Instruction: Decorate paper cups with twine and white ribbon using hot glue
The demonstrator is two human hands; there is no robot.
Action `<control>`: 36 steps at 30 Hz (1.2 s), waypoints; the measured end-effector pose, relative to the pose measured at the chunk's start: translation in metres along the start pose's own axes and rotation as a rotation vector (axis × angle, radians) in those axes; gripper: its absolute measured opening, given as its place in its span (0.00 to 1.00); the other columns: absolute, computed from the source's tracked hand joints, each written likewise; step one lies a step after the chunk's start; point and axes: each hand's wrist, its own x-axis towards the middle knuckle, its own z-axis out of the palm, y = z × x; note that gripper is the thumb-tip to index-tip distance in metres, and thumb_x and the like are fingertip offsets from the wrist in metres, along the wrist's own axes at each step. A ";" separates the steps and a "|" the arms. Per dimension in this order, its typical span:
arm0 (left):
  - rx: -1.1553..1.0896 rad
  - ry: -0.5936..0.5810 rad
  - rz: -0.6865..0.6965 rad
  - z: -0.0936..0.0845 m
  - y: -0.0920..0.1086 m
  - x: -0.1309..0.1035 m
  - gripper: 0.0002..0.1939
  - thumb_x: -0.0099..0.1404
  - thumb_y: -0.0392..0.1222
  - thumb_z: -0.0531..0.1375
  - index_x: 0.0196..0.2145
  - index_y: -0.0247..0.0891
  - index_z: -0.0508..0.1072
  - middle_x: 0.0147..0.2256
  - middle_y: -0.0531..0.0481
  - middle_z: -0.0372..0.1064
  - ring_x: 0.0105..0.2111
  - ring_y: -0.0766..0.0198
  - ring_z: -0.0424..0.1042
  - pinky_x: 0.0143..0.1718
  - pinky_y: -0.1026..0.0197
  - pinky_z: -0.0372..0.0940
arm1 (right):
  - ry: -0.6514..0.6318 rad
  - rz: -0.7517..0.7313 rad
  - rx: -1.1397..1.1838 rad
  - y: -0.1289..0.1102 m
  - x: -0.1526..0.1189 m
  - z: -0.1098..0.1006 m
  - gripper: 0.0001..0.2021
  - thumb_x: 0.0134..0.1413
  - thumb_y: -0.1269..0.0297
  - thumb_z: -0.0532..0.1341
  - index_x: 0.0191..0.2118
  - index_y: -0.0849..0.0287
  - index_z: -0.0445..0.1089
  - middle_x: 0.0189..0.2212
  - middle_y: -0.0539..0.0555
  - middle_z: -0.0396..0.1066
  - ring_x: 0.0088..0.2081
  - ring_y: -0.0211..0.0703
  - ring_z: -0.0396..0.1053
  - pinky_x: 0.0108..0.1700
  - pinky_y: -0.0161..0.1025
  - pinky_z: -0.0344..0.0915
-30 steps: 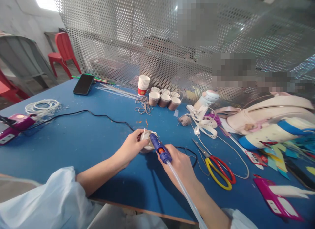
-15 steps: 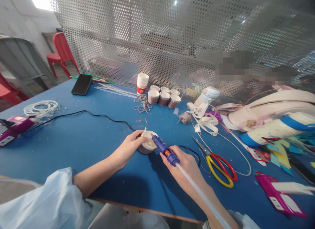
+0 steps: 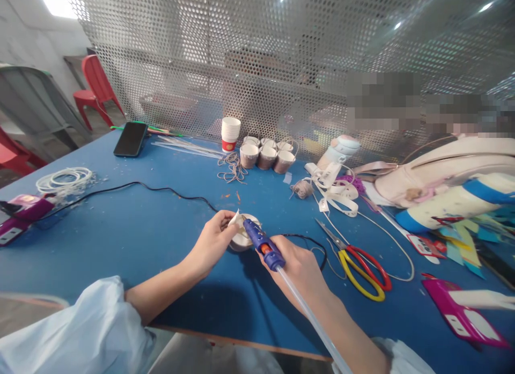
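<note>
My left hand (image 3: 215, 237) has its fingers closed at the left side of a small pale cup (image 3: 241, 241) on the blue table. A white pointed scrap (image 3: 236, 217) sticks up by its fingertips; whether it is part of the cup I cannot tell. My right hand (image 3: 295, 264) is wrapped round a blue hot glue gun (image 3: 261, 242). Its nozzle points up and left, over the cup's rim near the left fingertips. From the gun's back runs a long clear glue stick (image 3: 311, 315) along the right forearm. The handle is hidden by the hand.
Scissors (image 3: 358, 264) lie right of my right hand. Beyond stand several twine-covered cups (image 3: 266, 158) and a stack of paper cups (image 3: 230, 135). A black cord (image 3: 161, 187) crosses to a purple power strip (image 3: 22, 215). White ribbon (image 3: 333, 189), a bottle (image 3: 454, 207) and phone (image 3: 131, 138) lie around.
The glue gun's nozzle has shifted left, closer to the left fingertips and the white scrap. The left hand still holds the cup. The whole view has shifted slightly.
</note>
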 end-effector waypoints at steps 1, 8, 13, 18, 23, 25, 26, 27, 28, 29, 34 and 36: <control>0.003 0.003 0.002 0.000 0.001 0.000 0.12 0.56 0.43 0.62 0.37 0.34 0.71 0.31 0.51 0.74 0.31 0.65 0.72 0.35 0.64 0.64 | 0.005 -0.006 -0.007 0.000 0.000 0.000 0.05 0.60 0.68 0.55 0.32 0.56 0.62 0.24 0.48 0.71 0.25 0.41 0.74 0.26 0.35 0.55; 0.015 0.016 -0.005 0.001 0.002 -0.001 0.12 0.55 0.44 0.62 0.36 0.35 0.71 0.32 0.51 0.74 0.32 0.63 0.72 0.35 0.63 0.65 | 0.013 -0.036 -0.034 -0.001 0.002 -0.001 0.05 0.60 0.67 0.55 0.32 0.56 0.62 0.23 0.48 0.71 0.24 0.40 0.73 0.25 0.35 0.52; 0.053 0.004 0.011 0.001 0.002 -0.001 0.12 0.56 0.44 0.61 0.36 0.35 0.71 0.30 0.52 0.73 0.31 0.64 0.71 0.33 0.64 0.65 | 0.018 -0.088 -0.073 -0.001 0.005 -0.006 0.06 0.60 0.70 0.53 0.32 0.57 0.62 0.22 0.49 0.71 0.22 0.40 0.71 0.25 0.35 0.53; 0.091 -0.008 0.025 0.001 0.003 -0.002 0.09 0.55 0.40 0.60 0.35 0.36 0.70 0.30 0.52 0.73 0.32 0.64 0.72 0.33 0.65 0.66 | 0.011 -0.137 -0.151 -0.005 0.005 -0.010 0.08 0.62 0.72 0.50 0.31 0.58 0.62 0.22 0.50 0.70 0.23 0.40 0.70 0.25 0.35 0.54; 0.086 0.001 0.018 0.001 0.004 -0.002 0.08 0.55 0.39 0.60 0.35 0.35 0.70 0.30 0.51 0.73 0.31 0.63 0.72 0.33 0.63 0.66 | 0.022 -0.108 -0.172 -0.008 0.002 -0.009 0.08 0.61 0.74 0.50 0.31 0.58 0.62 0.22 0.51 0.70 0.22 0.39 0.69 0.25 0.35 0.54; 0.085 0.007 0.016 0.000 0.004 -0.002 0.09 0.55 0.39 0.60 0.35 0.36 0.70 0.30 0.51 0.73 0.31 0.63 0.72 0.33 0.64 0.65 | 0.008 -0.109 -0.125 -0.007 0.003 -0.008 0.08 0.61 0.73 0.50 0.31 0.58 0.62 0.22 0.50 0.70 0.22 0.38 0.68 0.25 0.35 0.54; 0.085 0.006 0.018 0.000 0.003 -0.002 0.09 0.55 0.40 0.60 0.35 0.35 0.70 0.30 0.51 0.73 0.31 0.63 0.71 0.33 0.64 0.65 | 0.004 -0.111 -0.101 -0.007 0.003 -0.008 0.08 0.62 0.73 0.50 0.31 0.58 0.62 0.22 0.50 0.69 0.22 0.38 0.68 0.25 0.34 0.54; 0.088 0.003 0.023 0.000 0.003 -0.002 0.10 0.55 0.41 0.60 0.35 0.35 0.70 0.30 0.51 0.73 0.31 0.63 0.71 0.33 0.64 0.65 | 0.004 -0.115 -0.084 -0.006 0.004 -0.008 0.08 0.62 0.72 0.50 0.32 0.58 0.62 0.21 0.50 0.69 0.22 0.38 0.68 0.25 0.34 0.54; 0.093 -0.001 0.029 0.000 0.002 -0.002 0.10 0.55 0.41 0.61 0.35 0.35 0.71 0.31 0.51 0.73 0.32 0.63 0.71 0.33 0.64 0.65 | 0.003 -0.120 -0.074 -0.005 0.005 -0.009 0.08 0.62 0.72 0.50 0.32 0.58 0.62 0.21 0.49 0.69 0.22 0.38 0.68 0.25 0.34 0.54; 0.100 -0.003 0.038 0.000 0.002 -0.001 0.10 0.55 0.42 0.61 0.35 0.35 0.71 0.31 0.51 0.73 0.32 0.64 0.71 0.34 0.64 0.65 | 0.001 -0.126 -0.070 -0.005 0.006 -0.009 0.08 0.62 0.72 0.50 0.32 0.58 0.62 0.21 0.49 0.69 0.22 0.38 0.68 0.25 0.34 0.54; 0.117 -0.006 0.052 -0.001 0.001 -0.001 0.10 0.56 0.41 0.61 0.35 0.35 0.71 0.31 0.52 0.73 0.33 0.64 0.72 0.34 0.65 0.65 | -0.007 -0.141 -0.112 -0.005 0.005 -0.009 0.08 0.61 0.73 0.51 0.32 0.58 0.62 0.22 0.49 0.69 0.23 0.39 0.68 0.26 0.34 0.54; 0.104 -0.006 0.039 0.000 0.001 -0.001 0.09 0.56 0.40 0.60 0.35 0.35 0.71 0.30 0.52 0.73 0.32 0.64 0.72 0.33 0.65 0.66 | 0.020 -0.129 -0.159 -0.007 0.004 -0.007 0.08 0.61 0.73 0.51 0.31 0.58 0.62 0.22 0.50 0.69 0.23 0.39 0.69 0.26 0.35 0.54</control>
